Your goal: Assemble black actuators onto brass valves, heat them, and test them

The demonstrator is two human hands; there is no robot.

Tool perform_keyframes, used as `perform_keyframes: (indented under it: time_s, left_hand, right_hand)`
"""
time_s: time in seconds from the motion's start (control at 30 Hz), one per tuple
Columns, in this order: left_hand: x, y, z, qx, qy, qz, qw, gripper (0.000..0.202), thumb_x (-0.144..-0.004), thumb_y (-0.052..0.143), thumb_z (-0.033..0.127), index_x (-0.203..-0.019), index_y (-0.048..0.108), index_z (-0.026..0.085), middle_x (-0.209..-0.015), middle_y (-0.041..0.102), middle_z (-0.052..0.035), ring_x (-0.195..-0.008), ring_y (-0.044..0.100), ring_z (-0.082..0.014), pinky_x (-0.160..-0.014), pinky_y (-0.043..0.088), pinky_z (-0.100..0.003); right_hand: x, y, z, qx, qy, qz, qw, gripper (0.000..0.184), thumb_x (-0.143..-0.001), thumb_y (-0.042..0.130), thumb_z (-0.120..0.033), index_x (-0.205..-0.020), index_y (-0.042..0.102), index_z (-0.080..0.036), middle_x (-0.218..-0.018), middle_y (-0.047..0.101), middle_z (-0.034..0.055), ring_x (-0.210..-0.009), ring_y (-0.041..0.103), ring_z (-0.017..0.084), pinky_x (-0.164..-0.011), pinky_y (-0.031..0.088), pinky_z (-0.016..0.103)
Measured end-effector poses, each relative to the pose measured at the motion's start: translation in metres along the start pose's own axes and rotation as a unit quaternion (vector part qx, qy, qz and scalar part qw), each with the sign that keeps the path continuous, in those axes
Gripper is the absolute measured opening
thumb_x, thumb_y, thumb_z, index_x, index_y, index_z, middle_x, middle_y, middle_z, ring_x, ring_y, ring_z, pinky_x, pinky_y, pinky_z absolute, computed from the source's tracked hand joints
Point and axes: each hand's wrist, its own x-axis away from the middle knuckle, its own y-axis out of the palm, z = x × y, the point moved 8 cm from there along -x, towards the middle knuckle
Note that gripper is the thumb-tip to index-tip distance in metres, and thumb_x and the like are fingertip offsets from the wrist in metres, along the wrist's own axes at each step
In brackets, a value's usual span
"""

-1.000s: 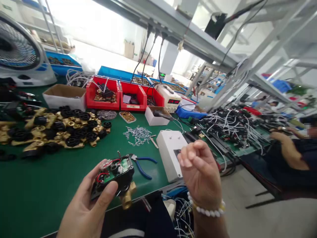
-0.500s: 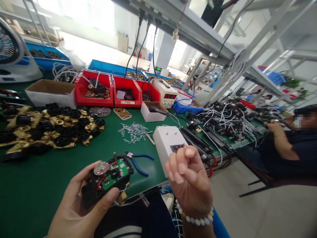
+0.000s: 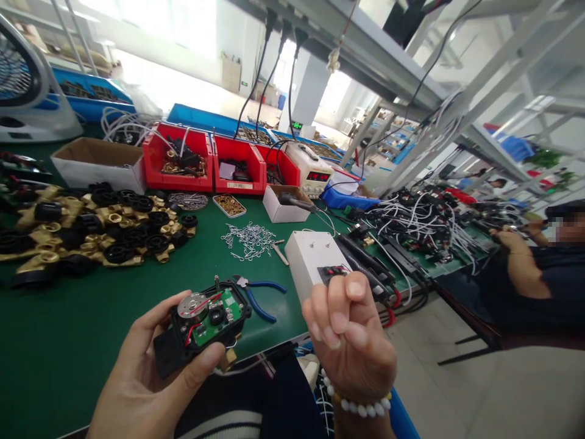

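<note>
Held in my left hand (image 3: 159, 360) is an open black valve actuator housing (image 3: 208, 323), tilted toward me. Inside it show a round silver motor, red wires and a green circuit board (image 3: 228, 308); a brass fitting (image 3: 228, 360) sticks out beneath. My right hand (image 3: 350, 335) is raised to the right of the housing, apart from it, palm toward me. Its fingers are curled toward the thumb, and whatever may be between them cannot be made out. Blue-handled cutting pliers (image 3: 262, 296) lie on the bench just behind the housing.
Brass and black valve bodies (image 3: 105, 231) are heaped at the left. Loose wire clips (image 3: 249, 241) lie mid-bench, before red bins (image 3: 178, 161) and a power supply (image 3: 306, 167). A white switch box (image 3: 311, 250) stands beyond my right hand. A co-worker (image 3: 539, 262) sits at the right.
The view has shifted slightly, so the bench things sit a little further right. My left hand still grips the housing. The right hand's fingers have curled slightly more.
</note>
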Motion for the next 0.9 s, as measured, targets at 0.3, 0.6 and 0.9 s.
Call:
perform_keyframes:
  time_s: [0.3, 0.6, 0.9]
  left_hand:
    - [0.011, 0.023, -0.007, 0.177, -0.200, -0.024, 0.963, 0.057, -0.061, 0.086, 0.050, -0.107, 0.068, 0.022, -0.120, 0.068, -0.0067, -0.098, 0.068, -0.0244, -0.073, 0.061, -0.024]
    - [0.006, 0.014, -0.010, 0.166, -0.157, -0.050, 0.972, 0.050, -0.072, 0.080, 0.048, -0.113, 0.066, 0.025, -0.123, 0.067, -0.0028, -0.101, 0.066, -0.0192, -0.081, 0.058, -0.022]
    - [0.007, 0.016, -0.003, 0.153, -0.147, -0.063, 0.975, 0.049, -0.076, 0.076, 0.049, -0.117, 0.065, 0.025, -0.127, 0.064, -0.0020, -0.107, 0.063, -0.0175, -0.087, 0.055, -0.020]
  right_hand:
    - [0.003, -0.004, 0.011, 0.054, 0.043, 0.054, 0.996, 0.016, -0.077, 0.070, -0.027, -0.090, 0.059, -0.029, -0.066, 0.043, -0.0028, -0.047, 0.034, 0.010, -0.043, 0.037, 0.024]
    - [0.007, 0.002, 0.015, 0.021, 0.065, 0.036, 0.997, 0.015, -0.079, 0.070, -0.026, -0.091, 0.061, -0.029, -0.068, 0.040, -0.0028, -0.048, 0.031, 0.009, -0.044, 0.036, 0.024]
    - [0.007, 0.002, 0.020, 0.031, 0.071, 0.027, 0.997, 0.016, -0.079, 0.070, -0.027, -0.092, 0.062, -0.029, -0.067, 0.037, -0.0034, -0.049, 0.033, 0.010, -0.045, 0.037, 0.024]
